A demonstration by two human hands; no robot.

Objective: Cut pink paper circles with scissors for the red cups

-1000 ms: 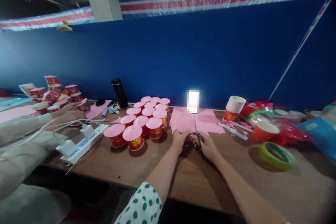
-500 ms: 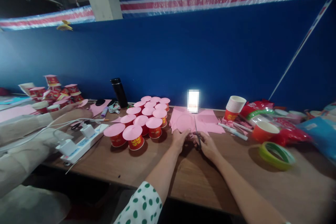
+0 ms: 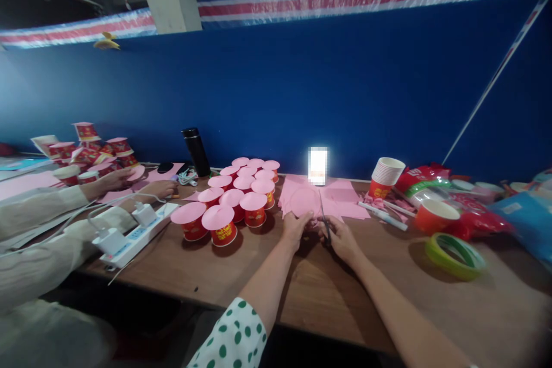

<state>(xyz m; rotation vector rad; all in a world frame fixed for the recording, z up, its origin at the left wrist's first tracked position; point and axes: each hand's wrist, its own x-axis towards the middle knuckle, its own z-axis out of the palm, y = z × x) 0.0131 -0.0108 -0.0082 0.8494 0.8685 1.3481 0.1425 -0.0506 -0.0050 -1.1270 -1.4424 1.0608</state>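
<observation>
My left hand (image 3: 297,227) pinches the near edge of a pink sheet of paper (image 3: 303,201) that bears a faint round outline. In my right hand (image 3: 338,236) is a pair of scissors (image 3: 326,227), its blades pointing away from me at the right side of that outline. The fingers are closed round the scissors' handles. More pink paper (image 3: 345,200) lies flat beneath and beyond the hands. To the left stand several upturned red paper cups (image 3: 224,234), each topped with a pink paper disc (image 3: 218,218).
A co-worker's hands (image 3: 160,189) are at the left, behind a white power strip (image 3: 140,237) with cables. A black flask (image 3: 195,152) stands at the back. On the right are stacked cups (image 3: 387,171), a marker (image 3: 383,215), a single cup (image 3: 437,217) and green tape (image 3: 455,257).
The co-worker's near hand has moved right, toward the end of the power strip, and their other hand now shows holding a pink disc. My own hands have barely moved.
</observation>
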